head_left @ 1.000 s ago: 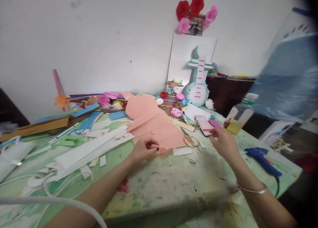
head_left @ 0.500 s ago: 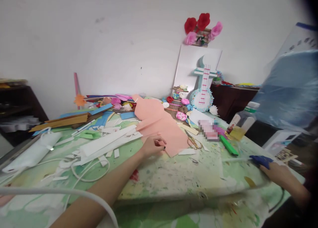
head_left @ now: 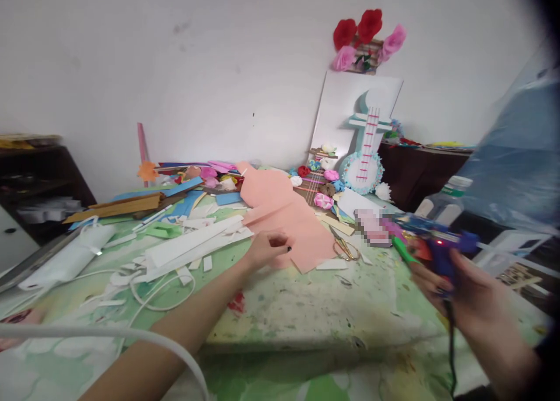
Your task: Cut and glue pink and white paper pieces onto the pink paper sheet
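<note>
My right hand [head_left: 464, 290] is wrapped round the handle of a blue hot glue gun [head_left: 446, 249], raised over the right side of the table. A small red light glows on the gun, and its black cord hangs down below my hand. Close to its nozzle lies a green-handled tool [head_left: 403, 249]. My left hand [head_left: 268, 250] rests at the lower edge of a large salmon-pink paper cutout [head_left: 306, 229]. Its thumb and fingers are pinched together; what is between them is hidden. Gold-handled scissors [head_left: 345, 246] lie right of the cutout.
White paper strips [head_left: 196, 246] and scraps lie left of the cutout, near a white power strip [head_left: 72, 255] and its cable. A white cable [head_left: 166, 343] arches across the lower left. A lute-shaped craft [head_left: 363, 162] leans at the back. A bottle [head_left: 452, 197] stands at right.
My right hand has lifted the glue gun from the table's right edge and brought it up and inward. My left hand stays by the cutout. The view has shifted slightly.
</note>
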### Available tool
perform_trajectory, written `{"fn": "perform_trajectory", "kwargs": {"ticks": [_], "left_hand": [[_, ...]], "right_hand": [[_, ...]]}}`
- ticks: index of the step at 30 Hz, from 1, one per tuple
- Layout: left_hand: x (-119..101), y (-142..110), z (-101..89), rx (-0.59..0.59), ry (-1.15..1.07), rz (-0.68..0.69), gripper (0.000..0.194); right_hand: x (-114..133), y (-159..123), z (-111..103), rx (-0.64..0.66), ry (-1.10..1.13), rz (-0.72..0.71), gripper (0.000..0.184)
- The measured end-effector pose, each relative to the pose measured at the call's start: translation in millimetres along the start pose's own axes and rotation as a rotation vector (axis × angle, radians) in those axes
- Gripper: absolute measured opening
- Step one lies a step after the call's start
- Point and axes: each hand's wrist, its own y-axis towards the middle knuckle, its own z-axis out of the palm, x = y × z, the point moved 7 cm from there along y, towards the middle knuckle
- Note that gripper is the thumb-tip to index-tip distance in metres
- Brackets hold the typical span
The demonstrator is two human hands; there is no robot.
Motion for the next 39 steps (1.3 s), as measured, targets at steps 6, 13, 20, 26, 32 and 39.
{"fn": "perform_trajectory", "kwargs": {"ticks": [6,13,20,26,32,39], "left_hand": [[0,4,-10.9,-0.044,-0.039,-0.001,0.017],[4,-2,-2.7,-0.065,-0.034,0.0,0.025],[-3,-5,7.3,-0.048,0.115,0.004,0.021],[8,-9,24.4,0.086,0.06,-0.122,0.027],[11,-12,21.6,-0.007,-0.019,-0.164,0.028],[-7,-16,20.3,-0.066,0.247,0.074,0.015]], "right_hand": [[17,29,118,0.472,0.456,0.107,0.022],[-1,54,179,0.568,0.495,0.121,0.025],[-19,30,214,0.663,0.379,0.022,0.024],[-28,28,208,0.592,0.35,0.003,0.022],[-36,35,205,0.509,0.303,0.049,0.03],[-32,28,209,0.549,0.273,0.046,0.025]]}}
